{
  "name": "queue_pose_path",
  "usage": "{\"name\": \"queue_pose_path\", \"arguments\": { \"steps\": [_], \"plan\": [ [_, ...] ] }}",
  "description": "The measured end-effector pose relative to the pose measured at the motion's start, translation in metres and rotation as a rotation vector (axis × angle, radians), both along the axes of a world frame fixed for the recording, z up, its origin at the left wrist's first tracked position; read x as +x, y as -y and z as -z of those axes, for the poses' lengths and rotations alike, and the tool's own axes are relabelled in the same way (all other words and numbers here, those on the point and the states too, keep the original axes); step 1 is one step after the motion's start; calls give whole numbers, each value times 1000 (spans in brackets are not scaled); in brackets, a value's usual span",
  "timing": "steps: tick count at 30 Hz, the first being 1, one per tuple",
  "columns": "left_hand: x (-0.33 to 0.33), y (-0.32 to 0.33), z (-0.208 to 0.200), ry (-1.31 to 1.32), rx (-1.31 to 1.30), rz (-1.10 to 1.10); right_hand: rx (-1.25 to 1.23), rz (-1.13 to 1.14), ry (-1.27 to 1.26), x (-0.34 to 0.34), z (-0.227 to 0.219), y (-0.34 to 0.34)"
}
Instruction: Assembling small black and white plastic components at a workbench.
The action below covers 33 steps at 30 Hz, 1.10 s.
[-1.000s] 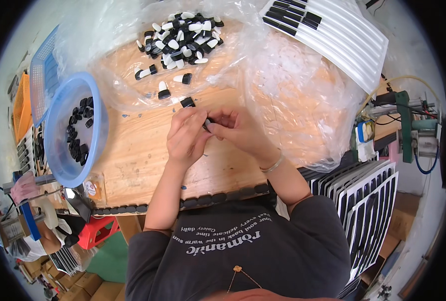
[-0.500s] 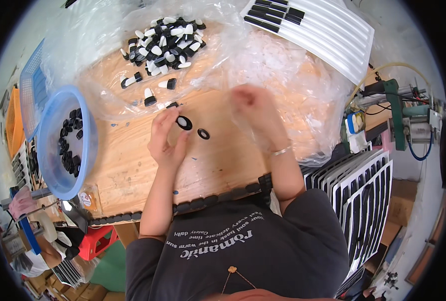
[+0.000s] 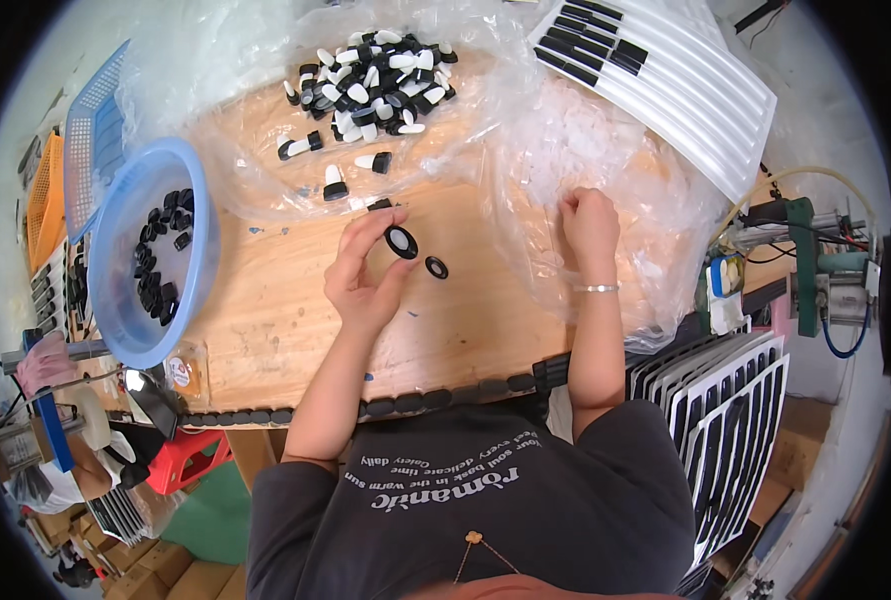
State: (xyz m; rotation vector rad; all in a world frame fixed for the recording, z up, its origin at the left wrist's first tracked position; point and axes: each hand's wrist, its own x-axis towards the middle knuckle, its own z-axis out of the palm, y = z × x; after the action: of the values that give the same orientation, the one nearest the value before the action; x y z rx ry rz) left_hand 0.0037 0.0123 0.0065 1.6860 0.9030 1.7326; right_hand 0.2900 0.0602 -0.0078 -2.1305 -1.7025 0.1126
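My left hand [image 3: 367, 272] is closed, with thumb and fingers pinching a round black cap with a pale centre [image 3: 401, 242] by its edges. Just right of the thumb is a smaller black ring [image 3: 436, 267]; whether it rests on the wood I cannot tell. A small black piece [image 3: 379, 204] shows beyond the fingertips. My right hand [image 3: 591, 225] has its fingers curled together at a clear plastic sheet [image 3: 655, 265], beside a heap of small translucent pieces [image 3: 575, 150]. Anything between those fingertips is hidden.
A heap of black-and-white capped pieces [image 3: 365, 85] lies on plastic at the back, several loose ones nearer. Left is a blue basin [image 3: 203, 265] with black pieces. A white ribbed tray [image 3: 710, 110] lies back right. A clamp-like machine [image 3: 803, 260] and stacked panels [image 3: 725, 430] stand right.
My right hand has moved right, from above the bare wood to the translucent pieces. The left hand keeps its hold on the round cap. The whole view has shifted slightly.
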Motion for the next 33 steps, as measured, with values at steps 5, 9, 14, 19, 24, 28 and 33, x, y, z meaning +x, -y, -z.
{"name": "queue_pose_path", "arguments": {
  "steps": [5, 9, 14, 19, 24, 28, 33],
  "plan": [
    [-2, -1, 0, -118, -6, -70, 243, -267, -699, -37, -31, 13],
    [3, 0, -1, -338, 37, -134, 132, -773, -828, -99, -62, 36],
    [6, -1, -3, -436, 164, -158, 258, -844, -693, -117, -54, 46],
    [4, -2, 2, -582, 246, -179, 149, -787, -514, -119, -58, 50],
    [3, -4, 0, -511, 226, -149, -35, -774, -1092, -112, -43, 38],
    [3, -4, -1, -381, 197, -79, -246, -633, -1420, -112, -36, 39],
    [2, -3, -3, -386, 181, 1, -547, -522, -1587, -111, -36, 36]
  ]
}}
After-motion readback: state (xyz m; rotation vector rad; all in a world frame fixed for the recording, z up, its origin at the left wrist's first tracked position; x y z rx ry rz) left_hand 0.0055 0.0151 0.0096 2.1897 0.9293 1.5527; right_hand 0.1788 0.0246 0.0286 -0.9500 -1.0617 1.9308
